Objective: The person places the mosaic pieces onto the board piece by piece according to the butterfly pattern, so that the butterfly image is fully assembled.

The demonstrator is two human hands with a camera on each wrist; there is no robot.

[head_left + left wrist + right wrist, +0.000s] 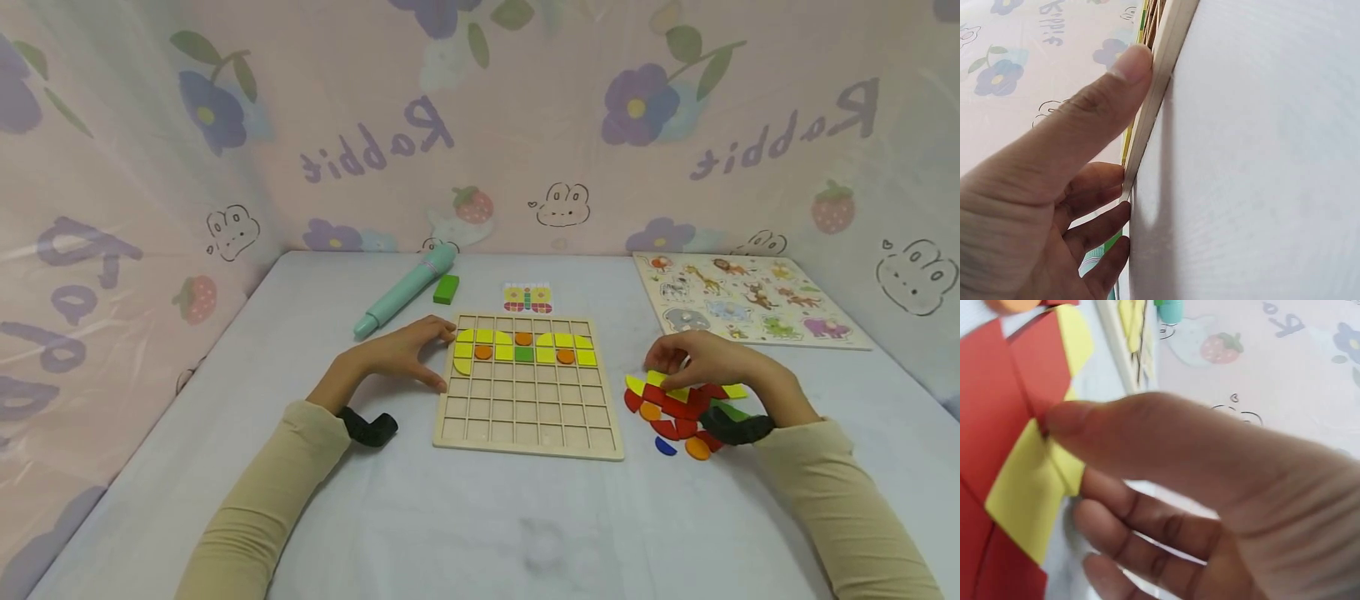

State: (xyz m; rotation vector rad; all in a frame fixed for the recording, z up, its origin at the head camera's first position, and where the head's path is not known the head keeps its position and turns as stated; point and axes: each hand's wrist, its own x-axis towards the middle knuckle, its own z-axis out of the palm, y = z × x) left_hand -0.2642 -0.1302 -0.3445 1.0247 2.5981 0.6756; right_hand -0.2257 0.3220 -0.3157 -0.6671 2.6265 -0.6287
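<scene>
My left hand [405, 352] rests against the left edge of a wooden grid board [517, 435]; in the left wrist view its thumb and fingertips touch the board's side. Yellow tiles [546, 353], several orange discs [483, 353] and a green square [523, 355] fill parts of the board's upper rows. Right of the board, my right hand [708, 360] reaches into a pile of coloured pieces. Its thumb and a finger pinch a yellow piece [1067, 467] at the pile's edge, beside another yellow piece [1025, 490] and red pieces [982, 406].
Behind the board lie a small butterfly pattern card [527, 298], a green block [446, 290] and a mint-green pen-like stick [405, 292]. An animal puzzle board [750, 296] lies at the back right. A blue piece [665, 447] and an orange disc [697, 449] sit at the pile's near side.
</scene>
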